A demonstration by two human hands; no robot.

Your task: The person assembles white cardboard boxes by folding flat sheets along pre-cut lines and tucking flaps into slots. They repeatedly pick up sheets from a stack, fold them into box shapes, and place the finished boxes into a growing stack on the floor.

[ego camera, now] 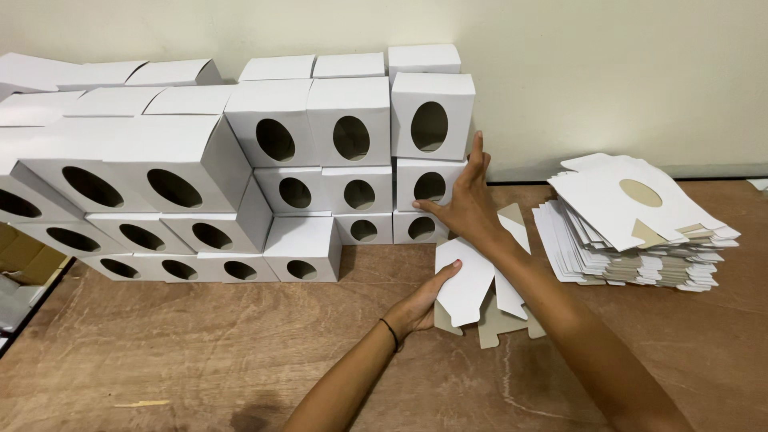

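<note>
Only one view is at hand, the head camera looking down at a brown wooden counter (160, 352) set against a pale wall (600, 72).

Risks first. The right hand (468, 204) is stretched out against the stacked boxes (352, 152), white folded cartons with oval windows piled several rows high. The right-hand column (430, 152) looks narrow and tall, so I judge that a push from the palm could tip it or shove it out of line with its neighbours. The flat carton blank (468, 284) could also crease or slip, since it is pinched at one edge only and part of it lies loose on the counter. The pile of flat blanks (632, 232) at the right fans out unevenly and could slide if the forearm brushes it.

Now the hands. The right hand's fingers (478, 156) are spread wide and straight, gripping nothing; the thumb touches the front of the lowest boxes in that column, and the fingertips reach up beside the top box. The left hand (420, 304), with a dark band (390, 332) at the wrist, is closed on the near edge of the flat carton blank, thumb on top and the other fingers beneath. That blank lies on the counter just in front of the stack, between the two arms, white side up with its grey back showing at the flaps.
</note>
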